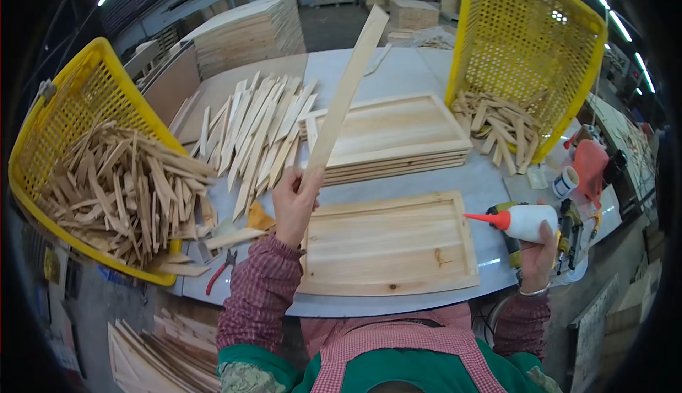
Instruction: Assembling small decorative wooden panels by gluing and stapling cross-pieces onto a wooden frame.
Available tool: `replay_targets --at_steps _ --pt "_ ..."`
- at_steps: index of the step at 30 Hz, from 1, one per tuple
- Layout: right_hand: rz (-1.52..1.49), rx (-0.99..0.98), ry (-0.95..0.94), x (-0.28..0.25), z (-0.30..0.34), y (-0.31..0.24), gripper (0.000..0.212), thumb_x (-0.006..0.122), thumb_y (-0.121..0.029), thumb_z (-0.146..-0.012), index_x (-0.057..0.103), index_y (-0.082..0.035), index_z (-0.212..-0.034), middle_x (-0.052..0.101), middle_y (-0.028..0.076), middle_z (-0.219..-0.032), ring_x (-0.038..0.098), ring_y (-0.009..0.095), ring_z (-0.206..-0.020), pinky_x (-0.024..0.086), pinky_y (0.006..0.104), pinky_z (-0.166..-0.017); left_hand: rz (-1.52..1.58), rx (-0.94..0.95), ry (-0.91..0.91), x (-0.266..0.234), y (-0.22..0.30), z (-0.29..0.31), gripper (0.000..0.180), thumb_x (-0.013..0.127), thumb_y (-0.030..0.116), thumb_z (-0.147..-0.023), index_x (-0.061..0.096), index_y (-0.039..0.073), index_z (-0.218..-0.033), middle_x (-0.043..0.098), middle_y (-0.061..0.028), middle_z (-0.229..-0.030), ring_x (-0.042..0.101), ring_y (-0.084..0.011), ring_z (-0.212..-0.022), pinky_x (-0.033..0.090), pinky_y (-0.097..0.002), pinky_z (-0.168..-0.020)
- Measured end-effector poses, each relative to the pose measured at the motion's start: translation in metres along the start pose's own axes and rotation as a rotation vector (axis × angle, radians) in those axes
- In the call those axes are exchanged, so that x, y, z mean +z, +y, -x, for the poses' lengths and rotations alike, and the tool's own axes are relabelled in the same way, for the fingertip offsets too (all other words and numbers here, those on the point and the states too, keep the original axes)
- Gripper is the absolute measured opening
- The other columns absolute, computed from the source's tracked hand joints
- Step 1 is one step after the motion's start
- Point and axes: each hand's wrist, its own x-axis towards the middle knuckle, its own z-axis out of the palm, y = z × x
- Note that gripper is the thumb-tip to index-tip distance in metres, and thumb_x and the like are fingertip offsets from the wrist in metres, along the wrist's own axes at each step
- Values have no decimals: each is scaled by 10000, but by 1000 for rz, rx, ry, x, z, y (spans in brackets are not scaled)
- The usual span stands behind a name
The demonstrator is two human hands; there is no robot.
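My left hand [293,205] is closed round the lower end of a long, flat wooden strip [345,94], which slants up and away to the right. On the right, my right hand [538,259] grips a white squeeze bottle [531,222] whose red nozzle points left. The nozzle tip is near the right edge of a framed wooden panel [383,247] lying flat in front of me. Behind it rises a stack of similar panels [398,133], partly covered by the raised strip. Loose wooden strips [259,126] lie in a heap left of that stack.
Yellow plastic baskets of short wood pieces stand at left [99,73] and back right [526,38]. Red-handled pliers [222,272] lie near the front left edge. A power tool [568,229] is beside the bottle, with a small white tub [565,181] behind it.
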Motion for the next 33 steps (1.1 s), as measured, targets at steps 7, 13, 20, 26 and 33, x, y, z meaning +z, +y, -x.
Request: replay_targets --at_steps 7,13,20,26,33 --pt "-3 -41 38 9 13 -7 620 635 -182 -825 371 3 -1354 514 136 -1240 542 267 -1130 472 417 -937 60 79 -57 4 -3 13 198 604 255 -913 522 76 -893 481 30 -578 448 -43 -461 375 -192 -429" --pt "542 -180 -60 32 -16 -34 630 643 -137 -769 398 20 -1328 542 99 -1144 554 221 -1067 455 366 -924 450 -87 -164 21 20 19 249 490 286 -969 433 125 -1149 431 28 -641 408 -51 -487 351 -199 -404" --pt "270 -456 -239 88 -9 -58 654 651 -139 -761 386 33 -1334 534 107 -1150 544 207 -1063 436 332 -918 620 -126 -152 31 25 18 265 455 335 -980 426 151 -1168 420 13 -687 424 -59 -525 347 -197 -395" --pt "422 -371 -170 94 6 -16 738 681 -267 -758 361 58 -1338 533 121 -1127 546 219 -1057 437 337 -920 737 -265 -145 42 18 14 287 395 364 -991 460 105 -1096 509 -20 -740 474 -94 -552 391 -227 -436" --pt "314 -273 -252 114 28 15 797 709 -308 -735 344 62 -1340 531 134 -1115 546 222 -1058 446 345 -914 922 -313 -173 63 13 12 304 376 333 -992 501 61 -1042 543 -40 -756 502 -118 -617 430 -259 -516"
